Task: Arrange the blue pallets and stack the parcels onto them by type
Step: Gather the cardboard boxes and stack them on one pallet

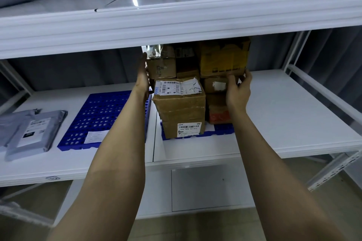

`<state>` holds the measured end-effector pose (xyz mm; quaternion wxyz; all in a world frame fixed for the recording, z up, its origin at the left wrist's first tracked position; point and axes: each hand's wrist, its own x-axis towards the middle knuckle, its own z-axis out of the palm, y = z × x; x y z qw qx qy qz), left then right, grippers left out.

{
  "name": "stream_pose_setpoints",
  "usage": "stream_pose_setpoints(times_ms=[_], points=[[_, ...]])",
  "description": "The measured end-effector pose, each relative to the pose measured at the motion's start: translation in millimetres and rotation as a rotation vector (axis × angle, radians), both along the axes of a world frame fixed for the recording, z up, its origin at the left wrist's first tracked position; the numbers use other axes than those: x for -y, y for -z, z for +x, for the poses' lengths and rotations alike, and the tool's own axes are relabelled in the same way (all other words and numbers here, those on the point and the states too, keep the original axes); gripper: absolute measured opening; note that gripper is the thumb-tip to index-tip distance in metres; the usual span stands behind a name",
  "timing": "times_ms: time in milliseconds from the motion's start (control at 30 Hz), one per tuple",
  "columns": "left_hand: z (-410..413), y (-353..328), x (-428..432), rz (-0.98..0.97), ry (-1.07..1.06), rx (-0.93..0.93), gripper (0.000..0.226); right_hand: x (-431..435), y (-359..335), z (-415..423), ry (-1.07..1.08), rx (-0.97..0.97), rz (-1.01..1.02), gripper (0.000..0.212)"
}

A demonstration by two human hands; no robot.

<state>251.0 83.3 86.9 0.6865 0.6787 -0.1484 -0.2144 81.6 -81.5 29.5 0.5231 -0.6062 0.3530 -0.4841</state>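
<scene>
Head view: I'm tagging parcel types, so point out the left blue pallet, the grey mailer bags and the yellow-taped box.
left blue pallet (101,115), head view, middle of its bare grid.
grey mailer bags (33,133), head view, top bag's label.
yellow-taped box (223,60), head view, front face.
</scene>
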Motion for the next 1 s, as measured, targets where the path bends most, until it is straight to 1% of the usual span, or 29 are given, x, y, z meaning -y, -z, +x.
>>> stream_pose_setpoints(times_ms=[133,267,367,400,467,600,700,767,867,1000], points=[[0.9,1.4,-3.6,-0.001,-0.008,-0.032,0.075,0.0,0.0,-1.3,-0.007,-0.006,0.006,0.059],[-2.8,3.1,-7.4,-0.08,-0.048,-0.065,0.068,-0.6,2.1,-4.1,0.016,-0.007,0.002,0.06],[-10.2,6.1,-9.7,-0.098,-0.075,-0.044,0.07,-3.8,4.2,-7.1,0.038,-0.03,-0.016,0.059],[-16.3,6.3,-11.3,-0.1,-0.091,-0.03,0.065,-5.1,5.1,-8.5,0.049,-0.036,-0.024,0.058],[-25.4,9.4,-17.7,-0.085,-0.139,0.041,0.057,-8.1,7.4,-12.5,0.072,-0.043,-0.04,0.058],[-38.9,21.2,-36.0,-0.046,-0.217,0.286,0.061,-16.7,11.9,-19.8,0.138,-0.072,-0.085,0.059],[-67.3,32.8,-47.3,0.017,-0.205,0.521,0.081,-22.2,14.8,-28.7,0.243,-0.09,-0.106,0.059],[-84.3,41.7,-53.6,0.092,-0.211,0.626,0.094,-23.0,19.0,-34.9,0.295,-0.099,-0.076,0.059],[-98.4,56.5,-57.1,0.169,-0.206,0.676,0.106,-22.1,27.7,-43.8,0.287,-0.117,-0.008,0.06],[-111.6,63.3,-53.7,0.246,-0.241,0.683,0.112,-27.0,36.1,-54.7,0.256,-0.109,-0.005,0.058]])
